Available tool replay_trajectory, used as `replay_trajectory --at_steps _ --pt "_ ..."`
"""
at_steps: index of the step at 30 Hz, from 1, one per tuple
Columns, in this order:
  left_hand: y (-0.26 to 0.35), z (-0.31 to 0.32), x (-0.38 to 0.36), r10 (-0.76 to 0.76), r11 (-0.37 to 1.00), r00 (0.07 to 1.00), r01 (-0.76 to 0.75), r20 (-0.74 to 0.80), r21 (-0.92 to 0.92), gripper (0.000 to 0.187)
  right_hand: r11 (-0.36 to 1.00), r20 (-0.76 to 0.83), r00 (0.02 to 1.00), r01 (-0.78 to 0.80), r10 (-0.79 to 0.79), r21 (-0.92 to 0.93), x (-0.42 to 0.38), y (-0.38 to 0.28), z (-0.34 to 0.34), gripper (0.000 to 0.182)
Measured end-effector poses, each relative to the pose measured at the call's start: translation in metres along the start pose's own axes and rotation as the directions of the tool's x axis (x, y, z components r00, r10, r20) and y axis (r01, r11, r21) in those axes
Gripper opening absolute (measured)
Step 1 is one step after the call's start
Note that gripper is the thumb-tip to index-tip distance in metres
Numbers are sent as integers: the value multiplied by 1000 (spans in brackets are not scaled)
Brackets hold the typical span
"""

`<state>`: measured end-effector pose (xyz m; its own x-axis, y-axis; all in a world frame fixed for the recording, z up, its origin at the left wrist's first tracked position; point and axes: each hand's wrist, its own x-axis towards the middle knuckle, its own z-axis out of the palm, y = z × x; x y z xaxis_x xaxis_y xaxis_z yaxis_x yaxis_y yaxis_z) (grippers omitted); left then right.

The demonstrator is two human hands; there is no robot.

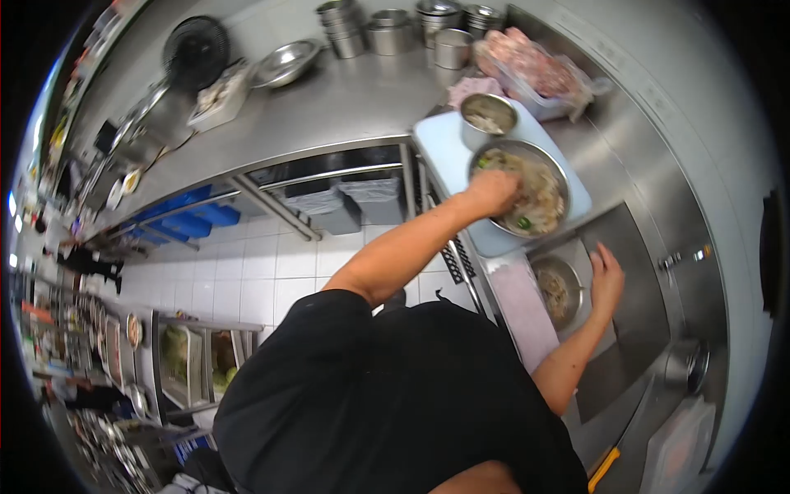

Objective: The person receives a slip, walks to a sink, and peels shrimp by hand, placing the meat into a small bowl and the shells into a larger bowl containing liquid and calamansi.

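Note:
My left hand [494,194] reaches into a large metal bowl [566,183] of pale, translucent pieces with green slices [524,222]. Its fingers are bent down into the food, and whatever they grip is hidden. The bowl stands on a light blue cutting board [581,191], beside a smaller metal container [480,138] with pale pieces in it. Held with fingers extended, my right hand [607,278] appears to hold nothing. It is beside a small metal bowl [568,321] that contains some pale food.
A clear tub of raw meat [527,66] sits behind the board. Stacked metal pots [341,29] line the back counter. A yellow-handled knife [605,469] lies at lower right, near a lidded plastic box [679,440]. A pink cloth [522,309] lies along the near edge.

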<state>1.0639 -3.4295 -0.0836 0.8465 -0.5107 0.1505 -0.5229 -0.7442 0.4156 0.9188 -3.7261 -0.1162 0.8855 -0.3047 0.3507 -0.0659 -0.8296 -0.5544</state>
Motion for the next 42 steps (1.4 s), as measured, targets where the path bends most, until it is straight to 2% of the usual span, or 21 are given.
replay_trajectory --at_steps 2,3,4,6,7,8,10,12,15,18,21,25,27,30,31,33,34,36,37,39,42 --pt "0 5 3 73 977 994 -87 -79 -196 28 983 -37 999 10 -3 184 6 -69 -9 30" --pt "9 -3 1 7 939 1000 -12 -18 -343 28 958 -68 997 51 -34 281 9 -83 -2 30" --pt "17 -14 -1 -53 881 997 74 57 -468 28 973 -74 988 148 -137 179 14 -104 0 30" --pt "13 -7 4 -49 649 989 137 138 -748 24 941 -38 972 233 -231 247 26 -129 15 32" --pt "19 -14 1 -69 566 981 187 180 -803 20 922 -32 958 283 -285 263 33 -135 25 33" --pt "24 -24 -2 -94 479 971 236 218 -845 17 939 20 966 247 -259 237 37 -141 31 32" --pt "21 -28 -2 -76 495 977 211 200 -843 19 960 127 966 197 -225 197 46 -151 39 31" --pt "18 -35 -4 -86 531 979 204 187 -823 20 943 119 965 196 -234 270 52 -154 45 29" --pt "23 -47 -13 -86 707 990 142 115 -693 22 925 191 959 133 -211 355 56 -161 47 28" --pt "20 -50 -14 -32 772 996 75 79 -631 20 894 245 954 47 -172 445 63 -154 56 28" --pt "17 -50 -13 34 717 995 43 97 -696 19 840 342 933 -95 -112 534 61 -153 48 29" --pt "10 -40 -10 107 400 986 71 124 -914 22 707 411 904 -213 -119 674 61 -141 50 29" --pt "10 -31 -10 71 154 989 114 126 -982 26 645 344 925 -166 -160 746 59 -136 56 29" --pt "18 -27 -12 27 -42 993 120 119 -992 36 594 197 948 -11 -249 804 56 -136 64 26" --pt "20 -28 -14 32 42 989 141 143 -989 37 583 141 949 53 -283 811 54 -138 64 25" --pt "24 -31 -17 34 206 981 180 191 -962 42 758 71 953 187 -293 625 55 -137 56 20" --pt "25 -34 -16 37 364 981 163 190 -917 41 823 40 951 244 -307 512 55 -137 54 19" --pt "26 -40 -14 38 646 981 119 188 -754 41 859 26 950 268 -310 435 54 -137 58 19" --pt "27 -42 -14 -7 683 981 145 192 -716 40 875 19 949 281 -313 395 54 -138 58 19" --pt "29 -47 -13 -94 747 977 195 189 -636 38 914 88 975 159 -205 375 50 -147 61 18" --pt "28 -40 -11 -130 897 990 98 -46 -430 32 901 147 981 49 -124 431 48 -149 64 19"
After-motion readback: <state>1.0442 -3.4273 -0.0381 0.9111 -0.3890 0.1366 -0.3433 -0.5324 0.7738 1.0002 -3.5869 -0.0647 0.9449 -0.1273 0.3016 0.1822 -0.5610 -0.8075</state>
